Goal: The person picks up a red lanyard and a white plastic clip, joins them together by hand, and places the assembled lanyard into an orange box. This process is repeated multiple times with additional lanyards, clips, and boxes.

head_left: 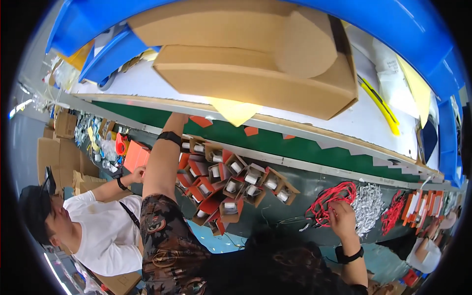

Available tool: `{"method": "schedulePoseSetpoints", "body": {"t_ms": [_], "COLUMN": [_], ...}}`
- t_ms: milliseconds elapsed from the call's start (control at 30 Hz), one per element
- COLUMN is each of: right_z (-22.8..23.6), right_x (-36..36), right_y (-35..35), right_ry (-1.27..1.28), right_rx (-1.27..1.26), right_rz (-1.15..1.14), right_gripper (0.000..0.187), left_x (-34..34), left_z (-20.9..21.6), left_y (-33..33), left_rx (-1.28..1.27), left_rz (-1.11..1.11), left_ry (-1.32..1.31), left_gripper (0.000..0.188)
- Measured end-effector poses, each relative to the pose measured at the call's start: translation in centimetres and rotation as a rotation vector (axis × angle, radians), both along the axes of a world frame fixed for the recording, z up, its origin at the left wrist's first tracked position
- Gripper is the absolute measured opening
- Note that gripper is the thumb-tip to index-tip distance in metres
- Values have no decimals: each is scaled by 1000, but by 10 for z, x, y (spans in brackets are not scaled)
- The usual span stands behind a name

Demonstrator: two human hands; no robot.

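Note:
My left hand (178, 123) reaches far forward, under the edge of the shelf. Its fingers are hidden there, past the dark wristband. Below and right of that arm stand many small open cardboard boxes (231, 209) with orange-red sides and white items inside. My right hand (342, 220) is at a loose bundle of red cords (324, 199) on the dark bench, its fingers curled in against the cords. Right beside it lies a heap of silvery-white cords or small packets (368, 206), too fine to tell apart.
Above the bench runs a white shelf (305, 130) bearing a large open cardboard box (255, 73), a yellow cutter knife (378, 105) and blue bins (418, 44). More red cords (393, 214) and orange-white boxes (423, 209) lie at right. A co-worker (98, 226) in white works at left.

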State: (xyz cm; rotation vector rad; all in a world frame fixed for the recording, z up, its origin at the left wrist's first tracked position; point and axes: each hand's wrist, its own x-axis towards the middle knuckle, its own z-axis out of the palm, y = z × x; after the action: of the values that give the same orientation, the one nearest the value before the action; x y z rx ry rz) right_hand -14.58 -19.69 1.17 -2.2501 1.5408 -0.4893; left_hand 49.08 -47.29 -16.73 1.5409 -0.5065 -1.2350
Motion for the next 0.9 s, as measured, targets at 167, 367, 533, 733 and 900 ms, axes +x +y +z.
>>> {"method": "schedulePoseSetpoints", "body": {"t_ms": [167,367,533,733,900], "right_z": [3,-55,-127,-185,-205], "right_x": [-22,-77,-111,-94,-74], "right_y": [11,36,76,125,138], "right_ry": [25,20,293,81,123], "right_rx": [50,120,382,677,566], "right_rz": [-137,-253,-276,-168,-3], "right_gripper": [18,13,13,23,47], "left_x": [30,46,-29,-163,-296], "left_z": [-8,92,215,288,264], "left_y": [6,55,145,288,381], "left_rx": [-274,323,26,-213,-234], "left_rz": [-408,-376,-260,-254,-473], "left_ry": [-158,-102,-288,-351,-33], "left_gripper": [50,62,55,53,44]}}
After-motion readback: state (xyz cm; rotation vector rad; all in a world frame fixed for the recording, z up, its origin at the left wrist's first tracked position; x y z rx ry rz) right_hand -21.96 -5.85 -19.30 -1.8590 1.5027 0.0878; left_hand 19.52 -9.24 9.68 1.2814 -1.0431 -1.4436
